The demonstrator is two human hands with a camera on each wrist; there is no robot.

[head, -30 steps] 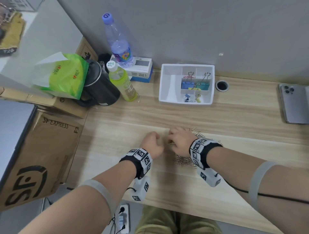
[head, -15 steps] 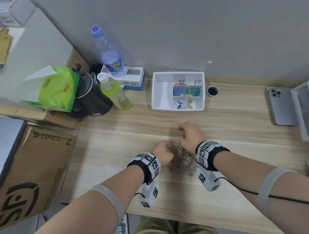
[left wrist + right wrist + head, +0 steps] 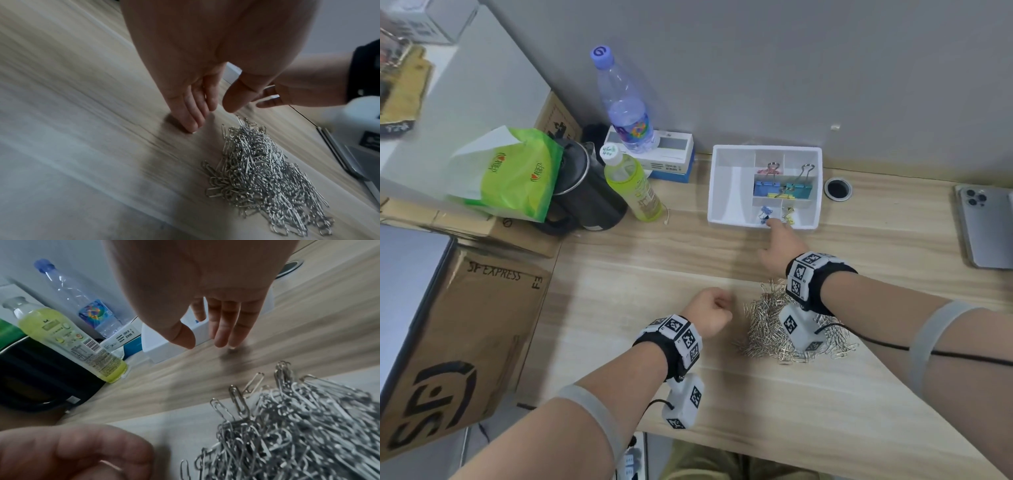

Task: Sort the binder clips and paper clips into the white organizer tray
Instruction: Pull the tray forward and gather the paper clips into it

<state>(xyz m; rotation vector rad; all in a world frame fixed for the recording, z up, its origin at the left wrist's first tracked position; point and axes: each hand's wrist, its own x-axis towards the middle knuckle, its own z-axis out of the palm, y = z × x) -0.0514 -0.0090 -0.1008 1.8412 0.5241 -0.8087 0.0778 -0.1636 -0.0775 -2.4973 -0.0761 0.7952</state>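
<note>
The white organizer tray (image 3: 729, 185) (image 3: 164, 347) stands at the back of the desk. Its small compartments hold a blue binder clip (image 3: 766, 187), a teal one (image 3: 798, 191), and small blue (image 3: 765, 214) and yellow (image 3: 788, 214) clips at the front. My right hand (image 3: 777, 236) (image 3: 205, 340) reaches over the tray's front wall with fingers extended and thumb apart; I see nothing held. A pile of silver paper clips (image 3: 763, 329) (image 3: 263, 170) (image 3: 298, 426) lies under my right wrist. My left hand (image 3: 710, 310) (image 3: 212, 116) rests beside the pile, fingers loosely curled, tips on the desk, empty.
A water bottle (image 3: 625, 106), a yellow-green drink bottle (image 3: 633, 186), a black kettle (image 3: 585, 195) and a green tissue pack (image 3: 513, 174) crowd the back left. A cable hole (image 3: 838, 189) sits right of the tray, a phone (image 3: 986, 226) at the far right. A cardboard box (image 3: 458, 335) stands left of the desk.
My right hand has left the paper clip pile and moved forward to the tray's front compartments. The left hand has stayed beside the pile.
</note>
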